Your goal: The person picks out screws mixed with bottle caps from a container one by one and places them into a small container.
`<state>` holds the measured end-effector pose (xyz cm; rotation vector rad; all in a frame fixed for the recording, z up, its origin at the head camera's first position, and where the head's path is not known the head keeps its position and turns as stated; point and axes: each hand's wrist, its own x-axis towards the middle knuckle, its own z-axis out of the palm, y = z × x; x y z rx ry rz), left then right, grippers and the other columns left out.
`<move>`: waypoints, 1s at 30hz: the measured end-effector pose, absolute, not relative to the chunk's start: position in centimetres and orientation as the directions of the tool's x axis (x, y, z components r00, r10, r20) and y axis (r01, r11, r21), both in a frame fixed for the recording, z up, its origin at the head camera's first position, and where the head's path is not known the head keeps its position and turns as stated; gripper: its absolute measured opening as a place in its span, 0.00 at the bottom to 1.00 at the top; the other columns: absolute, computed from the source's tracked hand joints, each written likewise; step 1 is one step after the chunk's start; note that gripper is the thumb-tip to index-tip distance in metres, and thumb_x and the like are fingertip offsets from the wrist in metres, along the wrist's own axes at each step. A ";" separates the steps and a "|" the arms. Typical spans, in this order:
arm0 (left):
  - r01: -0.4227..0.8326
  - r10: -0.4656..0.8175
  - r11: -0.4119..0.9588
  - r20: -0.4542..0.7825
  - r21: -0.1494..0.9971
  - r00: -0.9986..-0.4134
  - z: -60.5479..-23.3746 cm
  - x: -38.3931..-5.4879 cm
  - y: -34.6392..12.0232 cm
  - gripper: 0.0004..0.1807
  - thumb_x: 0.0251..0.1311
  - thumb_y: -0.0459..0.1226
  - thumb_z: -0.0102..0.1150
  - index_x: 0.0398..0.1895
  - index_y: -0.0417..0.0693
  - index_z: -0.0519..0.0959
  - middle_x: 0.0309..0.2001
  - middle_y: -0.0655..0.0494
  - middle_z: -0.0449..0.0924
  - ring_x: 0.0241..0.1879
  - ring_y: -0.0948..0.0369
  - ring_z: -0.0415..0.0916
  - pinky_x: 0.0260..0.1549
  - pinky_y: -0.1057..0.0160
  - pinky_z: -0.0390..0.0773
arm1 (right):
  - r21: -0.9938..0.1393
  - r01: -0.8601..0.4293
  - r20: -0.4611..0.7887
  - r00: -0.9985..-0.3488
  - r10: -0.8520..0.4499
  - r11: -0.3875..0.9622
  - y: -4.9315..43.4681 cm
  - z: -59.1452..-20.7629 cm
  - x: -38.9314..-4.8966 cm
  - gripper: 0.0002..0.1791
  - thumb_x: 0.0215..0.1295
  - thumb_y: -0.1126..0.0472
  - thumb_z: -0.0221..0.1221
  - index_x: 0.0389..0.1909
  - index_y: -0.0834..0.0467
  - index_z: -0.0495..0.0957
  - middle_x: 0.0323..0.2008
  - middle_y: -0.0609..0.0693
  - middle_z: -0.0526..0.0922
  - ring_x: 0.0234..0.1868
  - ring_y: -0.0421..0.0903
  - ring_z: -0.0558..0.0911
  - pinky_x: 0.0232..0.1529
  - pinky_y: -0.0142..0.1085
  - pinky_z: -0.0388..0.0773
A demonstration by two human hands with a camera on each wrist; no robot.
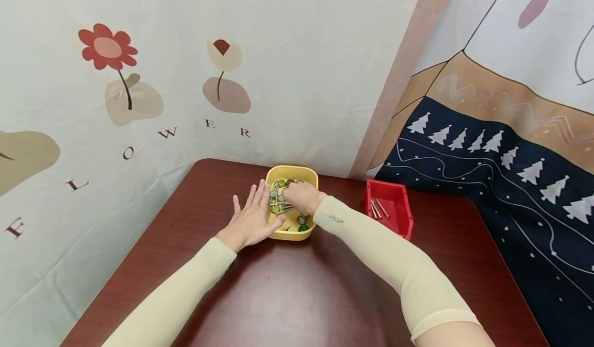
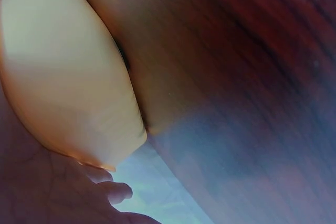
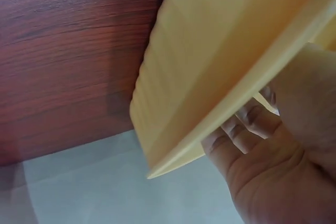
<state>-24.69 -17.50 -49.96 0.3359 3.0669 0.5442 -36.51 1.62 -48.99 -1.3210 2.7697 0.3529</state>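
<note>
A yellow plastic bin (image 1: 292,235) stands on the table with bottle caps (image 1: 303,220) and several metal screws or nails (image 1: 284,209) inside. My left hand (image 1: 250,220) lies along the bin's left side, fingers straight and spread, thumb over the near left rim. In the left wrist view that hand (image 2: 47,192) shows beside the bin wall (image 2: 68,66). Over the far rim side, my right hand (image 1: 303,197) reaches down into the bin among the caps. Its fingers bend inward in the right wrist view, past the bin's rim (image 3: 236,103); I cannot tell what the fingertips hold.
To the right of the yellow bin stands a red bin (image 1: 394,195) with several long metal screws or nails (image 1: 378,209) in it. The dark red-brown table (image 1: 278,295) ends at a patterned cloth wall (image 1: 297,79) behind and a navy cloth (image 1: 510,192) at the right.
</note>
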 end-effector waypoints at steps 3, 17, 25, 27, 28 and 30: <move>0.208 0.212 0.918 0.026 0.338 -0.977 -50.0 -24.7 -17.4 0.61 0.83 0.69 0.51 0.98 0.40 0.40 0.99 0.45 0.29 0.99 0.40 0.34 0.85 0.11 0.37 | 0.150 -0.769 -0.125 -0.639 -0.759 0.622 2.2 -48.2 -36.0 0.15 0.79 0.68 0.73 0.61 0.57 0.88 0.54 0.57 0.94 0.56 0.54 0.94 0.55 0.49 0.96; 0.197 0.201 0.919 0.024 0.341 -0.979 -49.9 -24.8 -17.4 0.60 0.84 0.69 0.51 0.99 0.41 0.39 0.99 0.45 0.29 0.98 0.39 0.34 0.85 0.11 0.37 | -0.107 -0.699 -0.079 -0.703 -0.707 0.707 3.4 -45.0 -34.4 0.29 0.84 0.66 0.69 0.81 0.53 0.80 0.64 0.60 0.93 0.59 0.59 0.94 0.56 0.49 0.95; 0.199 0.205 0.918 0.021 0.343 -0.979 -49.8 -24.8 -17.3 0.61 0.85 0.69 0.52 0.98 0.40 0.40 0.99 0.44 0.29 0.98 0.39 0.34 0.85 0.11 0.36 | -0.261 -0.712 0.016 -0.678 -0.735 0.652 4.2 -45.1 -34.4 0.24 0.83 0.71 0.66 0.75 0.59 0.84 0.63 0.63 0.93 0.59 0.58 0.94 0.62 0.51 0.93; 0.200 0.206 0.917 0.020 0.345 -0.978 -49.8 -24.8 -17.3 0.61 0.84 0.69 0.52 0.98 0.40 0.40 0.99 0.44 0.29 0.98 0.39 0.34 0.84 0.10 0.36 | -0.293 -0.719 0.048 -0.670 -0.741 0.630 4.5 -45.2 -34.5 0.23 0.82 0.72 0.66 0.74 0.62 0.85 0.61 0.63 0.94 0.53 0.55 0.93 0.60 0.50 0.92; 0.200 0.206 0.917 0.020 0.346 -0.978 -49.9 -24.8 -17.3 0.61 0.84 0.69 0.52 0.98 0.40 0.40 0.99 0.44 0.29 0.98 0.39 0.34 0.84 0.10 0.36 | -0.310 -0.719 0.060 -0.668 -0.741 0.623 4.6 -45.2 -34.4 0.23 0.81 0.73 0.66 0.73 0.62 0.85 0.57 0.64 0.95 0.49 0.54 0.93 0.58 0.49 0.92; 0.199 0.205 0.916 0.020 0.348 -0.979 -49.9 -24.8 -17.4 0.61 0.84 0.69 0.53 0.99 0.40 0.39 0.99 0.44 0.29 0.98 0.39 0.34 0.85 0.10 0.36 | -0.328 -0.715 0.084 -0.673 -0.735 0.617 4.8 -45.2 -34.5 0.22 0.80 0.72 0.67 0.72 0.63 0.85 0.55 0.63 0.96 0.45 0.51 0.91 0.55 0.46 0.92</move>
